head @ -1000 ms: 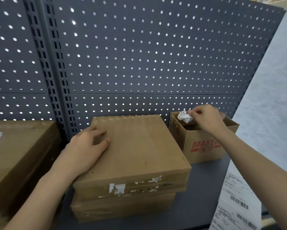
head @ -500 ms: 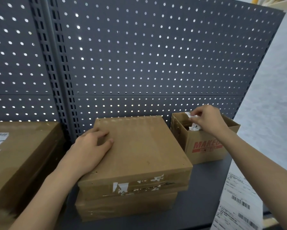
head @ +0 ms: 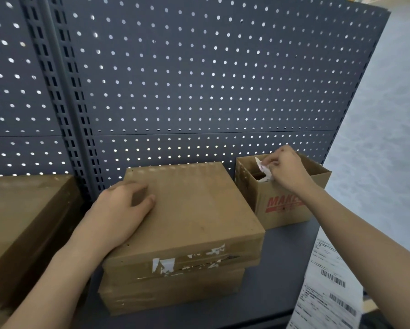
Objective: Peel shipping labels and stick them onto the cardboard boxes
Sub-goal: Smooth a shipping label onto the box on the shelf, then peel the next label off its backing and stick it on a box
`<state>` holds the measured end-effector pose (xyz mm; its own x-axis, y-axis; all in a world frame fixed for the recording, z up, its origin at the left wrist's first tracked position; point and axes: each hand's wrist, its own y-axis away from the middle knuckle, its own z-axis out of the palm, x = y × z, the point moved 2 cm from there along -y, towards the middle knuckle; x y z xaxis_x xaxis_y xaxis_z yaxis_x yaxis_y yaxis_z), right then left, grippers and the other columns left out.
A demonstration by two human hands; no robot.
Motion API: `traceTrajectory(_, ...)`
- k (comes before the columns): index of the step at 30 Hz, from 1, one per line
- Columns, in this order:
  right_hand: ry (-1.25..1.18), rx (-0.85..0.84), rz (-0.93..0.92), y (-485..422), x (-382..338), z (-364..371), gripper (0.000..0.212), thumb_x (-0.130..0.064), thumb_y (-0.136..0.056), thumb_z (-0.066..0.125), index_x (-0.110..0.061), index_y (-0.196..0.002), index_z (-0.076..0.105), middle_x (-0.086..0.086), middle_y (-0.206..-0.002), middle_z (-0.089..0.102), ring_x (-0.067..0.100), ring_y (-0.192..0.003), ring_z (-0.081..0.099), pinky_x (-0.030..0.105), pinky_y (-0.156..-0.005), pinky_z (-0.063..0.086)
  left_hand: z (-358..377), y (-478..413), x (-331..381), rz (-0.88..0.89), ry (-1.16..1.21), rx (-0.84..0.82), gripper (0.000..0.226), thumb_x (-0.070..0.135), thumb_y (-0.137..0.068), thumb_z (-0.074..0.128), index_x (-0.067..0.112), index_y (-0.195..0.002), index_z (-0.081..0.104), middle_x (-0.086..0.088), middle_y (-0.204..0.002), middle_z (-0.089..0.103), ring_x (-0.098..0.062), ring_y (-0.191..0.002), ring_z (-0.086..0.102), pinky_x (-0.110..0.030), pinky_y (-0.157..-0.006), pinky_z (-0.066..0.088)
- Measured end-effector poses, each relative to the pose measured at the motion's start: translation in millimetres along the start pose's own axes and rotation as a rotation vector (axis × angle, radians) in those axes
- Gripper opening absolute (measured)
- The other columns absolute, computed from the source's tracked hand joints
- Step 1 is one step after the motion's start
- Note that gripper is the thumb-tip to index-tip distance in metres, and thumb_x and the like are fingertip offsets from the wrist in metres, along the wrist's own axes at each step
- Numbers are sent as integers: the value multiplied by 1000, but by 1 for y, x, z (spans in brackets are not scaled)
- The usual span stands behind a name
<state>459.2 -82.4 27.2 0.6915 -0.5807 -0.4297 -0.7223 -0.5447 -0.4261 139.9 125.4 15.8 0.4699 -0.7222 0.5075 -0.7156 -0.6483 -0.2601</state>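
Observation:
A flat cardboard box (head: 194, 210) lies on top of a second one (head: 175, 288) in the middle of the shelf; torn white label scraps mark its front edge. My left hand (head: 121, 210) rests flat on its top left corner. My right hand (head: 287, 169) pinches a crumpled white paper scrap (head: 264, 168) inside the small open carton (head: 284, 210) with red lettering, at the right. A sheet of shipping labels (head: 330, 288) with barcodes hangs at the lower right.
A dark pegboard panel (head: 199, 79) rises right behind the boxes. Another large cardboard box (head: 21, 222) with a label corner at its left edge sits at the left. The grey shelf (head: 282, 257) shows between the boxes and ends at the lower right.
My right hand has lowered the crumpled paper from the carton's rim down into the carton. My left hand stays on the box top.

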Motion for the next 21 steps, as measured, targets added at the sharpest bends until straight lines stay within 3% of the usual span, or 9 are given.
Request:
traceTrajectory(2,-18,30,-54,3,-2,-4,21,0,-86,58,-15,-95,69,1,-89,63,20,-91,60,39,-89,49,-1,1,3,11,3,14,50,49,-91,55,26,-135,58,3,-139,56,-21,-130,47,-37,-105,38)
traceTrajectory(4,-29,70,-73,5,-4,-8,23,2,-82,63,-18,-94,64,0,-82,67,19,-81,64,37,-81,53,-2,2,7,31,2,24,48,46,-92,55,26,-136,58,3,-139,56,-20,-131,47,-35,-104,37)
traceTrajectory(8,9,139,-72,4,-5,-8,21,-1,-81,71,-13,-98,72,4,-100,58,18,-90,57,24,-77,42,-2,2,21,72,-5,54,44,39,-94,56,23,-136,58,4,-142,54,-19,-134,44,-33,-106,34)
traceTrajectory(12,-9,155,-9,6,-4,-8,18,-5,-81,73,-11,-99,73,4,-106,44,13,-90,48,19,-80,36,2,2,34,104,11,45,43,38,-95,55,24,-134,59,6,-141,54,-18,-134,44,-33,-107,34)
traceTrajectory(15,23,146,-68,8,-6,-9,14,-17,-82,75,-11,-95,75,6,-97,61,12,-83,53,18,-70,37,8,5,48,135,25,35,42,38,-95,55,23,-134,59,7,-141,55,-15,-134,43,-29,-106,33)
traceTrajectory(18,-42,105,-113,13,-9,-7,19,-28,-89,68,-11,-90,77,3,-79,71,15,-68,62,18,-58,43,16,7,64,170,40,28,40,38,-97,54,24,-133,60,8,-138,57,-15,-131,47,-27,-102,34)
traceTrajectory(21,-25,146,-131,15,-10,-5,31,-31,-97,56,-8,-95,76,5,-77,59,16,-65,53,29,-66,44,25,11,79,200,50,10,37,39,-97,53,27,-131,61,10,-135,59,-17,-129,49,-31,-102,38)
